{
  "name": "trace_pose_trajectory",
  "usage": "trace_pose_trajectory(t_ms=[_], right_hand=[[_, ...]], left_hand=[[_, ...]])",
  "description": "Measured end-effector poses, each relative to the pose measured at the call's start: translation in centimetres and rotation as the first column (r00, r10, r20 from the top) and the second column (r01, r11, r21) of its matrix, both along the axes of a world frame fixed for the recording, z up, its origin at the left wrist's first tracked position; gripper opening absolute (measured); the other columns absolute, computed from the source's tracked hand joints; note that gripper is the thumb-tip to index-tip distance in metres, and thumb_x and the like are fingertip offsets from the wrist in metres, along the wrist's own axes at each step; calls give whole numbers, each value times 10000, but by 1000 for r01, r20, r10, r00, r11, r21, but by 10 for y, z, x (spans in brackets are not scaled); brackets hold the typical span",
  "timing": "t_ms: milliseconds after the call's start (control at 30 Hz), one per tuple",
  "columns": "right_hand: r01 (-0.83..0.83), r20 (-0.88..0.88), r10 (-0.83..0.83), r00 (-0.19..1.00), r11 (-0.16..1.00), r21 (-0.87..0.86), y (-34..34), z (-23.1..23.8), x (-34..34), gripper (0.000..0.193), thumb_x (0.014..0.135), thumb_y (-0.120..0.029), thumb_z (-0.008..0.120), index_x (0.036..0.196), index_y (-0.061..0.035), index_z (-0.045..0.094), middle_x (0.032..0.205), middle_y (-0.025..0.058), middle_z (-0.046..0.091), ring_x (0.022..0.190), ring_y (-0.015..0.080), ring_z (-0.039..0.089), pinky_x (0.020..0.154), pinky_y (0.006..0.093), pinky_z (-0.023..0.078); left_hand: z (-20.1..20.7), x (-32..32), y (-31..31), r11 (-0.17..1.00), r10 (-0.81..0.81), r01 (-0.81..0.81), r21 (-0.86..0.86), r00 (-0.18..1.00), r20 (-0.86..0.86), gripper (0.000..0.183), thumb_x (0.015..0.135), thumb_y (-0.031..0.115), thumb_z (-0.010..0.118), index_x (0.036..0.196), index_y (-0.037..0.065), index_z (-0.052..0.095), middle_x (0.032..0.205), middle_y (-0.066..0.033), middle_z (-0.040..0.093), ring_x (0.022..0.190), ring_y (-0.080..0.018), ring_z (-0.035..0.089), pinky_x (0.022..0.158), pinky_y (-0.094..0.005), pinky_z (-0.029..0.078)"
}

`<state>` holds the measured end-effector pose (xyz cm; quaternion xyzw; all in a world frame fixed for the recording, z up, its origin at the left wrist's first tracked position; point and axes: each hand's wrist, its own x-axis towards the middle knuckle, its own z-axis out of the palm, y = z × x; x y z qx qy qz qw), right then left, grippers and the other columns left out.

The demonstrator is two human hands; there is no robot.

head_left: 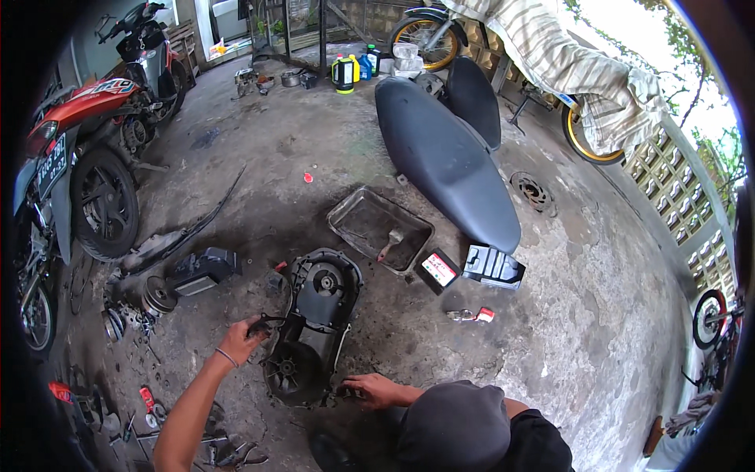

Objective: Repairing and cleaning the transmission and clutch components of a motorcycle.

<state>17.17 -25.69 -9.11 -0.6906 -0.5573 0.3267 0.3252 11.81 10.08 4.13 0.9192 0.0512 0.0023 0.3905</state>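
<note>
A long black scooter transmission cover (314,307) lies flat on the concrete, its hollow inside facing up. At its left edge, my left hand (240,344) closes its fingers around a thin, dark curved part (270,321), whose exact kind I cannot make out. On the other side, my right hand (373,389) is low by the cover's lower right rim. Its fingers are stretched out toward the rim, and no held thing shows in them. A rounded dark grey cloth shape (456,429) hides part of the right arm.
Beyond the cover sit a metal tray (363,194) with a brush (391,245), a battery box (438,271) and a long black seat (448,149). Loose parts (160,296) and tools (149,400) lie to the left. Motorcycles (106,197) stand along the left side.
</note>
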Motion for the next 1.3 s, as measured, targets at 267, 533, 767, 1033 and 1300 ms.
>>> trace_pose_trajectory(t_ms=[267,533,767,1033,1300], right_hand=[[186,-56,-178,982,952,244,5,24,-6,365,805,-183,671,1136,-46,602,1061,97,622,821,262,605,714,362,499],[186,-430,-228,873,973,-139,9,16,-1,339,834,-223,687,1098,-21,617,1040,110,651,880,245,616,764,358,500],[161,-441,-202,875,979,-128,8,1,-3,341,831,-222,689,1087,-8,615,1044,121,659,890,257,618,778,363,499],[260,-382,-221,897,964,53,3,23,-8,320,820,-99,643,1128,-14,627,1010,121,681,787,233,624,714,314,502],[123,127,-144,981,980,155,10,18,-8,324,820,-77,621,1144,-72,617,1090,120,613,837,320,621,718,380,507]], left_hand=[[-10,-1,5,999,13,-12,-52,1000,16,219,867,182,617,986,2,653,759,-68,677,617,-197,553,601,-322,438],[6,3,0,1000,2,-3,-17,996,-94,372,853,201,665,1110,-64,619,871,-131,686,692,-215,574,674,-324,470],[3,5,-3,999,35,-37,-30,998,-54,365,853,206,659,1101,-60,626,890,-131,691,697,-214,581,679,-324,470],[5,0,1,999,13,-7,48,993,-117,336,847,258,657,1089,25,655,798,-84,649,655,-208,497,635,-357,424],[-8,8,-5,999,14,-11,52,997,-73,271,871,206,585,1057,17,642,793,-37,636,655,-153,469,613,-327,407]])
